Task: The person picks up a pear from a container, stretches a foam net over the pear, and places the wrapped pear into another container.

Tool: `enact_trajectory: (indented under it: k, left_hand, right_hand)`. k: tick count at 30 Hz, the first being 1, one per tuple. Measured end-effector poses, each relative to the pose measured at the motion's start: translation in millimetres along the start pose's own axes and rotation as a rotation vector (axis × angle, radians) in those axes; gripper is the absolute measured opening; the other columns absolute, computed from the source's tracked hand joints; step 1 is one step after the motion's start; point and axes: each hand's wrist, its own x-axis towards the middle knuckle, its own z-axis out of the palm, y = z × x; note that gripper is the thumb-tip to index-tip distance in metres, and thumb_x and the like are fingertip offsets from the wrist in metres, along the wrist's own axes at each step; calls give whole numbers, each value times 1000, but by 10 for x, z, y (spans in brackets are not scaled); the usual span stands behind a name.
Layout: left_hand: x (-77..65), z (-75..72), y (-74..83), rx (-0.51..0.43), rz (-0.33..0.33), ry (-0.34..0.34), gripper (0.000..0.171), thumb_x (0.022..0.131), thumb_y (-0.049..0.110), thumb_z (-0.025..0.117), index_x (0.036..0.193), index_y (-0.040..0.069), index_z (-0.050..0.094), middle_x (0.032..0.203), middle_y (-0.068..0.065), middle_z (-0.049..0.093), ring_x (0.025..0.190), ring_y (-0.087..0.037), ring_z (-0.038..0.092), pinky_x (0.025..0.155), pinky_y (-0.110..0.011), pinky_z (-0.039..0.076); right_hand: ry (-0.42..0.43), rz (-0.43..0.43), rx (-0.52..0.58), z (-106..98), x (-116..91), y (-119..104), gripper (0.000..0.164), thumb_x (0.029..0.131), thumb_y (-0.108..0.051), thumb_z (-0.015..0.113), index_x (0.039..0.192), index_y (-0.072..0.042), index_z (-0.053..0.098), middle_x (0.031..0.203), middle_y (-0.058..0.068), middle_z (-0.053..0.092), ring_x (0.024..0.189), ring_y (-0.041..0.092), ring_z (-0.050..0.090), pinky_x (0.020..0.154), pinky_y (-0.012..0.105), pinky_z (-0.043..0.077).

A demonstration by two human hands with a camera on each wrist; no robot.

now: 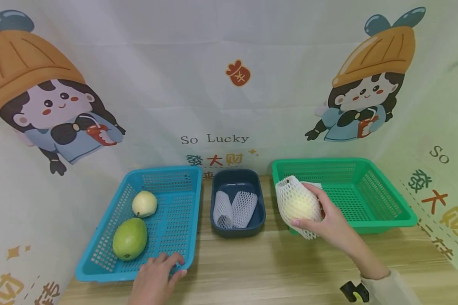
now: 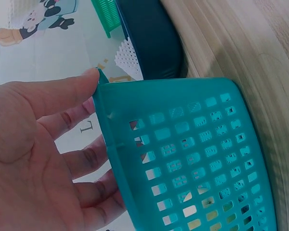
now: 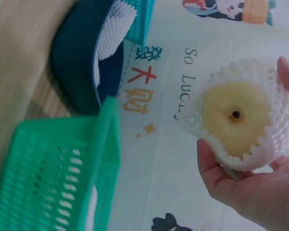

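Note:
In the head view my right hand (image 1: 324, 216) grips a pale yellow pear (image 1: 299, 207) in a white foam net sleeve (image 1: 290, 184). It is held over the left front part of the green basket (image 1: 389, 222). The right wrist view shows the pear's (image 3: 236, 103) dark-centred end bare at the sleeve's opening. My left hand (image 1: 156, 273) holds the front right corner of the blue basket (image 1: 137, 276). Its thumb and fingers stand on either side of the rim (image 2: 115, 139) in the left wrist view. Inside that basket lie a pale pear (image 1: 145, 203) and a larger green fruit (image 1: 130, 238).
Between the baskets stands a dark blue bin (image 1: 238, 232) holding two foam net sleeves (image 1: 244, 209). More white netting (image 1: 314, 184) shows behind the right hand, at the green basket. A printed cloth (image 1: 229, 106) hangs behind the wooden table (image 1: 236, 271).

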Motion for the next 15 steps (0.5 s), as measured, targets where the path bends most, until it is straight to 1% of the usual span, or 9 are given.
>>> enact_trajectory:
  k: [6,11,15]
  left_hand:
    - [11,2,-5,-11,6,7,16,79,30,71,90,27,59,88,0,62,80,-22,56,72,-47,46]
    - [18,6,-9,-26,10,7,16,78,30,71,88,27,59,86,1,62,78,-19,55,70,-44,46]
    - [16,7,-29,-34,-1,-7,16,78,31,71,89,28,59,87,2,62,79,-18,55,71,-44,46]
  right_hand:
    - [-36,-39,-153,-184,166,-95,86,76,-31,76,144,-16,26,135,20,37,106,38,51,70,38,53]
    - [-63,-110,-293,-362,338,-153,84,77,-31,76,142,-8,29,135,21,37,105,37,51,70,41,53]
    - [-103,-155,-423,-484,486,-203,83,76,-27,77,140,-3,31,130,23,41,106,35,48,75,46,51]
